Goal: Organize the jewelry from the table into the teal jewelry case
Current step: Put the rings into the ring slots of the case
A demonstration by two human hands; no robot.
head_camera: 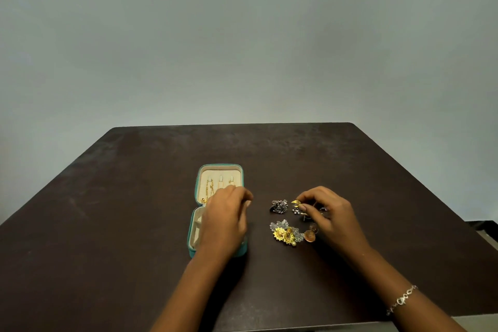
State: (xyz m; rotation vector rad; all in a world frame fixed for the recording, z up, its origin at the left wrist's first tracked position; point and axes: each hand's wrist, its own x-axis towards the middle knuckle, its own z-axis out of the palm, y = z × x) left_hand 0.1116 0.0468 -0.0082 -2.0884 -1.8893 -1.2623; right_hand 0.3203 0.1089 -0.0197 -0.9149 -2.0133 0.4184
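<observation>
The teal jewelry case (196,224) lies open on the dark desk (107,224), lid flat behind the tray, a gold chain (209,189) hanging on the lid's cream lining. The left hand (225,221) hovers over the case, covering most of the tray; its fingers (246,195) are curled loosely together, and whether they hold anything I cannot tell.

Just right of those fingers sits a dark silver cluster piece (279,206), and nearer the person a heap of silver filigree and gold floral earrings (285,232) with a small coppery piece (310,236) beside it. All look light, stiff and snaggy; overlapping as they do, lifting one would likely drag its neighbour, so each is best pinched at a solid rim or post and not by a dangling bead.

The right hand (331,213) works at the far end of the pile, thumb and forefinger pinched on a small gold piece (296,201). Tiny pale beads (296,212) lie just beneath the fingertips. That gold piece seems slight and slippery, needing a firm but gentle pinch. A silver bracelet (403,299) circles the right wrist.
</observation>
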